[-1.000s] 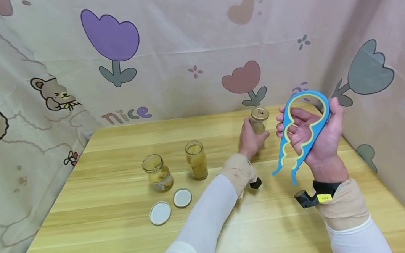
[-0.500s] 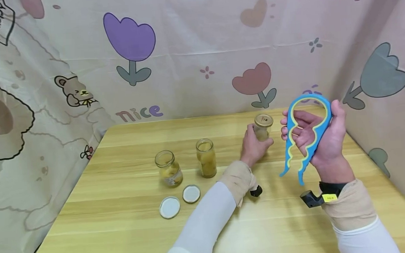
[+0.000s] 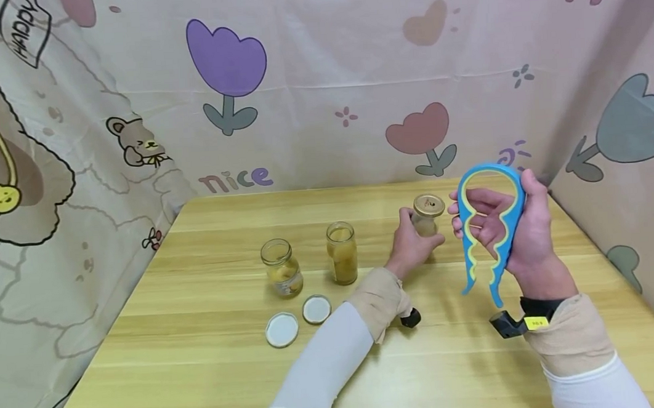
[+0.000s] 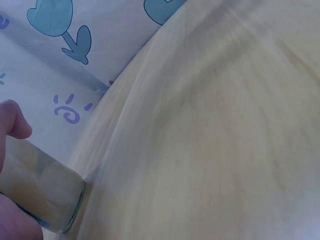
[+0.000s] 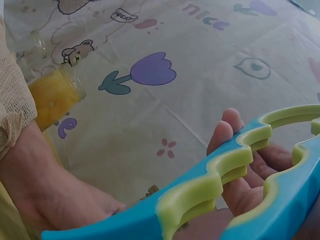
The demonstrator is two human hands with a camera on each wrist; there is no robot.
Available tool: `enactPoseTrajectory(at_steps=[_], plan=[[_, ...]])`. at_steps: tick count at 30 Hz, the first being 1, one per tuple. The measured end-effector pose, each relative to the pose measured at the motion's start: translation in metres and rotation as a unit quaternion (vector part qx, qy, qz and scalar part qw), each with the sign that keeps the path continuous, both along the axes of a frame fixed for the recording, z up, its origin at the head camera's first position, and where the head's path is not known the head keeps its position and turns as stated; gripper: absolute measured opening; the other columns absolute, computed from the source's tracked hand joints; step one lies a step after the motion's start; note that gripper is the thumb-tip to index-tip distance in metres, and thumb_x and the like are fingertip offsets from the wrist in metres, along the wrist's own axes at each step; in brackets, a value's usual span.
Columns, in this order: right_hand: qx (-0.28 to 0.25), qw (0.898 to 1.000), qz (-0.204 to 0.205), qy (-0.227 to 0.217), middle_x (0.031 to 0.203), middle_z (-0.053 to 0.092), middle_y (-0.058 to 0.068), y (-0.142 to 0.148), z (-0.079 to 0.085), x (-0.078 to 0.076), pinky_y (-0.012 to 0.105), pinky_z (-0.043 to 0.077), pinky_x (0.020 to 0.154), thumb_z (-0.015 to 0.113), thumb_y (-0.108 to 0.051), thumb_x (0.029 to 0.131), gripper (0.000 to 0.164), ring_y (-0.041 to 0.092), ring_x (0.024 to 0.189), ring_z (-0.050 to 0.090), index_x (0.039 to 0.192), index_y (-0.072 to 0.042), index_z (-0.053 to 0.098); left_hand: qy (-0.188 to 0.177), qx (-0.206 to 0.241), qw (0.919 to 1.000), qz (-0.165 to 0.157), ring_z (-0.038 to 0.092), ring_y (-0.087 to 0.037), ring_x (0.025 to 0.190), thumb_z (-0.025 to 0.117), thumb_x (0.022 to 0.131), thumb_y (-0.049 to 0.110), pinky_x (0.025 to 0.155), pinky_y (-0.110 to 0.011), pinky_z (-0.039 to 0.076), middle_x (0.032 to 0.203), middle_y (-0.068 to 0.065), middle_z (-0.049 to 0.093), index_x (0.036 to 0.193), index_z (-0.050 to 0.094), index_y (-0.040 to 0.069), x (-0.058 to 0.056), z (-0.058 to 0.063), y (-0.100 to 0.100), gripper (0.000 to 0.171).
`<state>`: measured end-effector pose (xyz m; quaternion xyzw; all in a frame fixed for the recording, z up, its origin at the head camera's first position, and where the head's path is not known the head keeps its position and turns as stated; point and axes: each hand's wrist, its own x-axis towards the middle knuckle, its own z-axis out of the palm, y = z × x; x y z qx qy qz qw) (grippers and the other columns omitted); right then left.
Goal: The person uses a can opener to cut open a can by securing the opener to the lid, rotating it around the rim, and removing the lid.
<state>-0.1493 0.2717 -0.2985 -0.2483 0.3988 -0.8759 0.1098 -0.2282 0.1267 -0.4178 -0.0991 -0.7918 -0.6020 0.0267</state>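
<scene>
My left hand grips a glass jar with a gold lid, thumb on its near right side. In the left wrist view that glass jar shows pale contents, its base by the table. My right hand holds a blue and yellow jar opener just right of the jar, its two toothed arms pointing down toward me. The right wrist view shows the jar opener across the palm, with fingertips showing past its edge.
Two lidless glass jars with yellow contents, a short jar and a tall jar, stand left of my left arm. A larger lid and a smaller lid lie pale side up before them. A patterned cloth hangs behind the wooden table.
The head view has turned left. My left hand has drawn the lidded jar a little toward me. The jar opener in my right hand has come closer to the jar and stands more upright.
</scene>
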Motion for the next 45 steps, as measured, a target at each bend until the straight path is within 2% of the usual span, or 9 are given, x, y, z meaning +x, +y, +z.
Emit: enactPoseTrajectory(at_steps=[9,17,24,35,45], plan=[[0.04,0.999,0.009,0.037,0.113,0.062,0.028,-0.004,0.002,0.004,0.035,0.054,0.074,0.007,-0.052,0.102,0.086,0.038,0.086,0.065,0.126,0.019,0.049,0.002,0.028,0.9989,-0.038,0.057,-0.014,0.092,0.079,0.072,0.016,0.076,-0.027,0.049,0.112,0.001,0.055,0.124,0.039,0.022,0.008,0.001,-0.014,0.066],[0.061,0.997,0.018,0.052,0.115,0.063,0.028,-0.006,-0.001,0.004,0.037,0.055,0.078,0.005,-0.047,0.104,0.082,0.037,0.086,0.066,0.125,0.015,0.054,-0.011,0.054,0.997,-0.054,0.056,-0.014,0.095,0.077,0.074,0.013,0.078,-0.029,0.048,0.11,0.003,0.054,0.127,0.041,0.024,0.018,0.0,-0.026,0.065],[0.072,0.995,0.016,0.063,0.114,0.063,0.029,-0.008,-0.002,0.004,0.034,0.055,0.077,0.005,-0.045,0.105,0.079,0.035,0.085,0.067,0.125,0.014,0.054,-0.009,0.047,0.9978,-0.046,0.056,-0.013,0.095,0.077,0.072,0.012,0.08,-0.03,0.048,0.109,0.005,0.056,0.127,0.044,0.024,0.025,-0.002,-0.034,0.065],[0.086,0.994,0.038,0.059,0.116,0.062,0.028,-0.015,0.0,0.006,0.033,0.054,0.078,0.003,-0.044,0.105,0.079,0.033,0.085,0.067,0.126,0.014,0.053,0.007,0.039,0.9982,-0.045,0.057,-0.012,0.092,0.075,0.071,0.012,0.082,-0.03,0.047,0.106,0.006,0.058,0.124,0.045,0.025,0.037,-0.004,-0.055,0.063],[0.14,0.988,0.007,0.06,0.108,0.065,0.027,-0.021,-0.003,0.005,0.03,0.055,0.073,0.009,-0.041,0.106,0.073,0.03,0.082,0.067,0.121,0.012,0.057,0.001,0.024,0.9988,-0.042,0.057,-0.012,0.095,0.075,0.071,0.015,0.083,-0.032,0.047,0.109,0.008,0.057,0.124,0.044,0.028,0.047,-0.005,-0.067,0.063]])
